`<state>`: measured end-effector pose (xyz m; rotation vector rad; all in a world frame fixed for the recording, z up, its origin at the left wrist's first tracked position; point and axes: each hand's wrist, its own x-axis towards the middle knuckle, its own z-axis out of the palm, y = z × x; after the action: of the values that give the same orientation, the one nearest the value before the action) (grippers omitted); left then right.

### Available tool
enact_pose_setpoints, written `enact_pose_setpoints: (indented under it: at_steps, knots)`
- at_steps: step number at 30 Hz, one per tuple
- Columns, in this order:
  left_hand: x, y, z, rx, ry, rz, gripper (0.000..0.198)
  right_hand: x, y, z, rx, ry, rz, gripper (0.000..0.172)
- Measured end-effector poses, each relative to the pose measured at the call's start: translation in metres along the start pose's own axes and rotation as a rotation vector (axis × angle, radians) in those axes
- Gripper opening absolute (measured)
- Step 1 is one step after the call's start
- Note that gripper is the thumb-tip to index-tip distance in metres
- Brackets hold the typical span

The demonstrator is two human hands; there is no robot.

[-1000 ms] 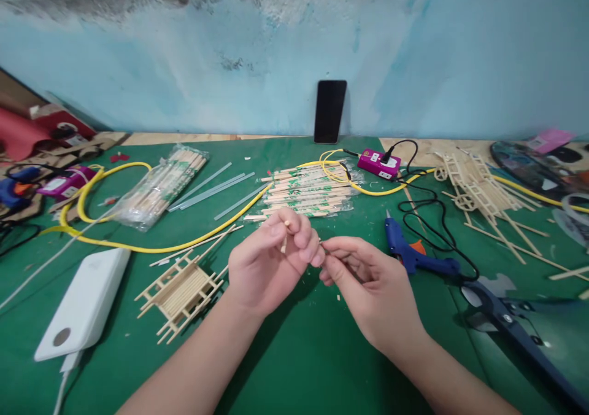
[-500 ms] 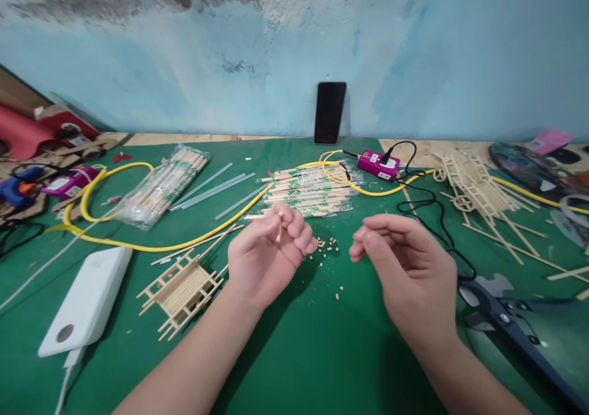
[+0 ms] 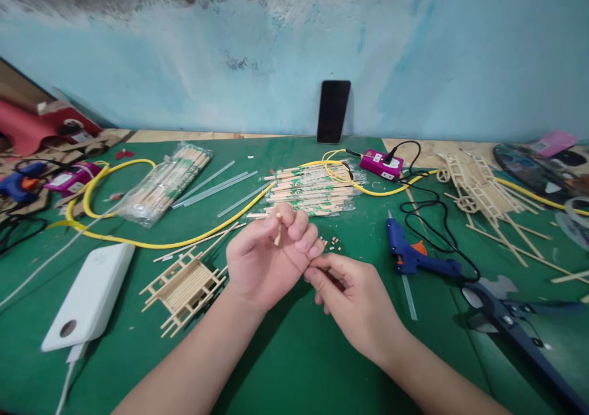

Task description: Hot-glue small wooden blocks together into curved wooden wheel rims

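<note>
My left hand [image 3: 269,258] is raised over the green mat [image 3: 294,353], fingers curled, pinching a short wooden stick piece [image 3: 278,229] upright between thumb and forefinger. My right hand [image 3: 352,298] sits just below and right of it, fingertips pinched together near the left little finger; what it holds is too small to make out. Several tiny cut wood bits [image 3: 332,242] lie on the mat just beyond both hands. A small stick-built frame [image 3: 184,287] rests left of my left wrist.
A blue glue gun [image 3: 411,256] and black scissors [image 3: 510,317] lie to the right. Wrapped chopstick bundles [image 3: 313,189], a bag of sticks [image 3: 161,185], a yellow cable [image 3: 151,243], a white power bank [image 3: 89,298], a phone [image 3: 333,112] and stick models [image 3: 478,191] surround the hands.
My right hand had moved out to the right, away from the left; now it is back, lower and left, pinched just beneath the left fingers. The left hand kept its stick.
</note>
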<state>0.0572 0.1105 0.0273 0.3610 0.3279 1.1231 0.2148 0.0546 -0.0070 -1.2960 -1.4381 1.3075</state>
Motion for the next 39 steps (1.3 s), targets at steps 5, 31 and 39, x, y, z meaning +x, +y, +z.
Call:
enact_pose_setpoints:
  at_steps: [5,31,39]
  knots:
    - [0.001,0.001,0.0,0.02,0.021,0.008,0.02,-0.002,-0.003,-0.006,0.06,0.077,-0.045,0.024]
    - [0.003,-0.006,-0.009,0.394,0.118,0.091,0.017,0.019,-0.03,-0.081,0.375,0.824,-0.4,0.051]
    - [-0.001,-0.008,-0.006,0.534,0.066,0.181,0.016,0.008,-0.017,-0.05,0.023,0.447,-0.348,0.037]
